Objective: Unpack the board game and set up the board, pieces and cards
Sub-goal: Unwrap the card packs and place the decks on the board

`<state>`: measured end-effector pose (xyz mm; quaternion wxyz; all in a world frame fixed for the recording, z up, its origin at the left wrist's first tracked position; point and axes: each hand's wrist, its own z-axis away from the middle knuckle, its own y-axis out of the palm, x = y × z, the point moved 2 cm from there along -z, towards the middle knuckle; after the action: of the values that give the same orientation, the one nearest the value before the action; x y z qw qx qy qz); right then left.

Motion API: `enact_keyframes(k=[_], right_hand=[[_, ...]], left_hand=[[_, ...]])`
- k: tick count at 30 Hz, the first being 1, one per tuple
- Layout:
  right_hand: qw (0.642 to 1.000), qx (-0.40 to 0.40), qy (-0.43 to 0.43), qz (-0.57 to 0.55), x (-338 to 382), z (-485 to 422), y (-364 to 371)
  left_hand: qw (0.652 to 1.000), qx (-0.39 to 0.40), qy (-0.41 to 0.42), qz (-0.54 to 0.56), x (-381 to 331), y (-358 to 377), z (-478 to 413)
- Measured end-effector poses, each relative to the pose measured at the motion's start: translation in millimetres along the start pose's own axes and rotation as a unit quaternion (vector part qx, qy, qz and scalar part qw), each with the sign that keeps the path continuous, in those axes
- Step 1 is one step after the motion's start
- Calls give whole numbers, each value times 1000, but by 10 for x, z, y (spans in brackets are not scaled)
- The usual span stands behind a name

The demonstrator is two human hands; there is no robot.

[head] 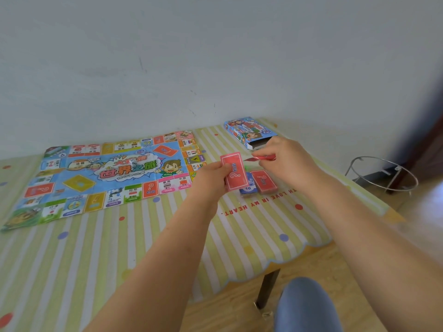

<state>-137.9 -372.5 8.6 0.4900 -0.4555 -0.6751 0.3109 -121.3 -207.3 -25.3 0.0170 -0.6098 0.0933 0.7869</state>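
The paper game board [100, 173] lies unfolded flat on the left half of the table. My left hand [211, 176] holds a small stack of red question-mark cards [233, 170] upright, just right of the board. My right hand [285, 159] pinches a single red card [262, 158] nearly edge-on above the table. Under my hands lie another red card pile [265, 182] and a blue pile of "10" notes [248, 188]. The open game box [249, 131] rests by the wall behind my right hand.
A striped yellow tablecloth [143, 236] with dots covers the table; its scalloped edge [309, 248] runs at the right. A round metal stand [383, 173] is on the floor to the right. My knee [306, 305] shows below the table edge.
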Motion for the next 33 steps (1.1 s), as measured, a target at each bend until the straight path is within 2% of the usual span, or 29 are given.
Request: enact_keyframes(k=[3, 6, 13, 16, 25, 28, 33], right_hand=[[999, -5, -19, -32, 47, 20, 30], [998, -4, -20, -64, 69, 23, 63], [994, 37, 11, -101, 107, 25, 67], [978, 55, 64, -189, 70, 41, 35], [940, 12, 169, -296, 64, 40, 56], [918, -5, 178, -354, 101, 49, 39], [896, 14, 180, -405, 171, 75, 47]], left_hand=[[996, 20, -18, 84, -51, -2, -5], [992, 25, -37, 115, -73, -1, 8], [996, 3, -21, 91, -81, -23, 17], [999, -21, 0, 49, -78, -51, -16], [998, -30, 42, 48, -110, -37, -2], [997, -28, 48, 56, -124, -44, 24], [996, -7, 35, 76, -119, -46, 41]])
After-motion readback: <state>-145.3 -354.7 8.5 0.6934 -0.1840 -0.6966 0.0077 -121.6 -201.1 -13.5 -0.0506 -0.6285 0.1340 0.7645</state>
